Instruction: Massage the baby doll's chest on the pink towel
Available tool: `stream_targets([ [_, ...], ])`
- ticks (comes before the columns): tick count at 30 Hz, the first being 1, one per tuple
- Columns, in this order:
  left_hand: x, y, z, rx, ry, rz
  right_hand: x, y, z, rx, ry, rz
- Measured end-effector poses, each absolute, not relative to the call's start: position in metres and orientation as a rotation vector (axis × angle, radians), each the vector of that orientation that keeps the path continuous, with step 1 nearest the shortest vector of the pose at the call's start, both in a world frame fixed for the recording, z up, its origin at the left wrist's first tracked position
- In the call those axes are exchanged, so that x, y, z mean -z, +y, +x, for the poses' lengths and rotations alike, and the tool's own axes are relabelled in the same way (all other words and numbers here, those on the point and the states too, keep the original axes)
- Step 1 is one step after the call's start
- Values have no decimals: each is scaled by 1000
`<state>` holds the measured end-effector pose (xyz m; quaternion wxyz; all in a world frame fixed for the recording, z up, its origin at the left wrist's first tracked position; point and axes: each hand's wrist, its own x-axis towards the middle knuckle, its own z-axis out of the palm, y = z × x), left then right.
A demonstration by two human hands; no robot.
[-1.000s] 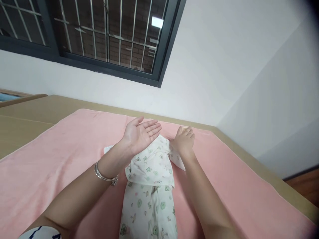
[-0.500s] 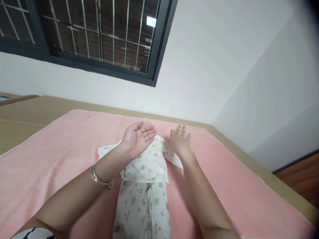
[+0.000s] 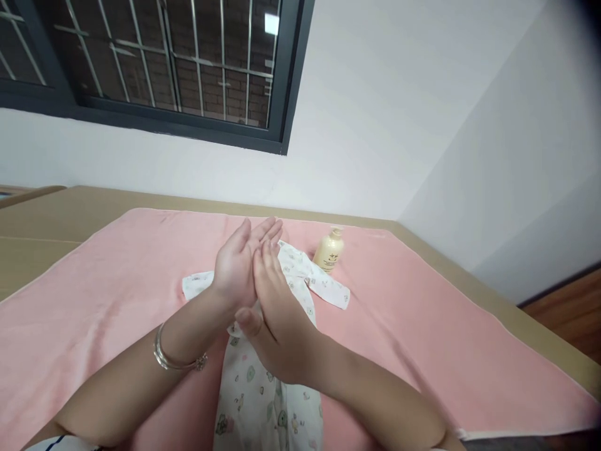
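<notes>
My left hand [image 3: 237, 266], palm turned up and fingers stretched out, is above the middle of the baby clothes. Against its palm lies my right hand [image 3: 284, 313], its fingers flat and its thumb apart. Neither hand holds an object. Beneath them a white baby top [image 3: 331, 289] with a small green print is spread out, sleeves to both sides; my hands hide much of it. Matching baby trousers [image 3: 256, 401] extend below it. A pale yellow pump bottle [image 3: 328, 250] stands beyond the right sleeve. A silver bangle [image 3: 162, 354] circles my left wrist.
A pink blanket [image 3: 422, 338] covers most of the tan surface [image 3: 61, 216] under the clothes. Behind it rises a white wall [image 3: 347, 138] with a dark-framed, barred window [image 3: 282, 94]. Brown wood [image 3: 568, 313] shows at the far right.
My right hand has moved left and toward me, from in front of the bottle onto my left palm. The yellow bottle has come into sight.
</notes>
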<state>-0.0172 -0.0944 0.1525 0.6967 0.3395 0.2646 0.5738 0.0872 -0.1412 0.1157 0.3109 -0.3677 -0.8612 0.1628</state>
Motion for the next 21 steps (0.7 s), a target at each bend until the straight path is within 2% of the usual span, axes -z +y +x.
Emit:
stream_targets([
  [4,-132,-117,-3,-1371,619,1012,-122,-139,97,-561,-2107,-903],
  [9,-115,-147,3,-1095,587,1306,-125,-129,110,-716,-1854,-972],
  [13,-116,-153,-3,-1042,573,1484,-119,-135,104,-579,-1763,-919],
  [21,-125,-135,-16,-1357,578,1350,-89,-161,75,-148,-2135,-574],
])
